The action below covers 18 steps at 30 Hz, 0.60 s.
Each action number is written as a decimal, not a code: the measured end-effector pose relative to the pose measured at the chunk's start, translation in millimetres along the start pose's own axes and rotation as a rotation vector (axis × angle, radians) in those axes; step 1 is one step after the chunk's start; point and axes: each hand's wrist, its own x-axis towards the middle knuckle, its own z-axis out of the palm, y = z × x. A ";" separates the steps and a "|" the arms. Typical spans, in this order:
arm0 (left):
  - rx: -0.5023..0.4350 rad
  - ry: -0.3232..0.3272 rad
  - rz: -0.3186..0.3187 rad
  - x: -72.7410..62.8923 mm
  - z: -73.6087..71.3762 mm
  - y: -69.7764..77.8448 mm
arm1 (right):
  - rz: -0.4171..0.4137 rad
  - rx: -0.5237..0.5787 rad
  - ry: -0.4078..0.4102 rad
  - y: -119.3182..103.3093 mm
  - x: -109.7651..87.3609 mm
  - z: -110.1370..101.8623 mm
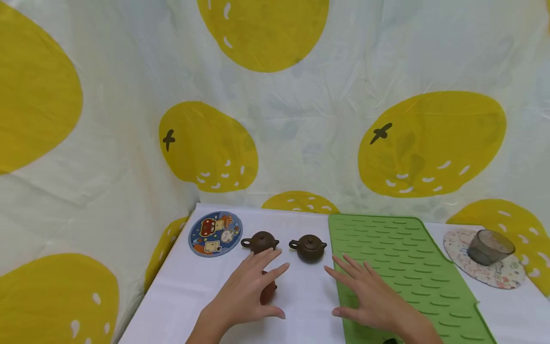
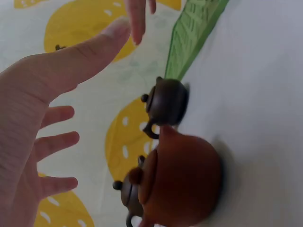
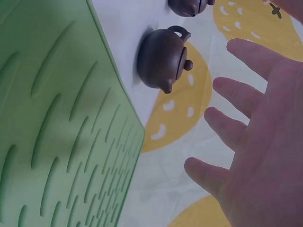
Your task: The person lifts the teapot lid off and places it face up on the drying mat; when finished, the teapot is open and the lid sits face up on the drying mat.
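Note:
My left hand [image 1: 247, 289] hovers with spread fingers over a reddish-brown teapot [image 1: 268, 290], hiding much of it in the head view. The left wrist view shows that teapot [image 2: 184, 179] whole-bodied and close below the hand. Behind it stand two dark brown teapots, the left one [image 1: 262, 240] partly behind my fingertips and the right one [image 1: 310, 247] in plain sight. My right hand [image 1: 369, 296], fingers spread too, is held above the left edge of a green ridged mat [image 1: 395, 258]. Neither hand holds anything.
A round blue cartoon-print mat [image 1: 202, 246] lies at the table's back left corner. To the far right, a smoky glass cup [image 1: 490, 247] stands on a pale patterned round mat [image 1: 507, 277]. A fruit-print curtain [image 1: 301, 143] hangs behind the white table [image 1: 172, 306].

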 end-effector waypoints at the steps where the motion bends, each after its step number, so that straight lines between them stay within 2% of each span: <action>1: -0.001 0.023 -0.010 -3.0 0.4 -1.5 | 0.002 0.002 -0.005 -0.5 0.0 0.6; 4: 0.008 0.075 -0.073 -11.8 1.3 -5.0 | -0.001 0.008 -0.016 -1.9 0.6 0.6; 11: 0.008 0.120 -0.303 -32.4 9.8 -10.7 | -0.005 0.016 -0.037 -6.0 4.7 0.7; 18: -0.010 0.157 -0.445 -43.9 25.6 -14.4 | -0.021 0.009 0.054 -9.8 9.0 5.2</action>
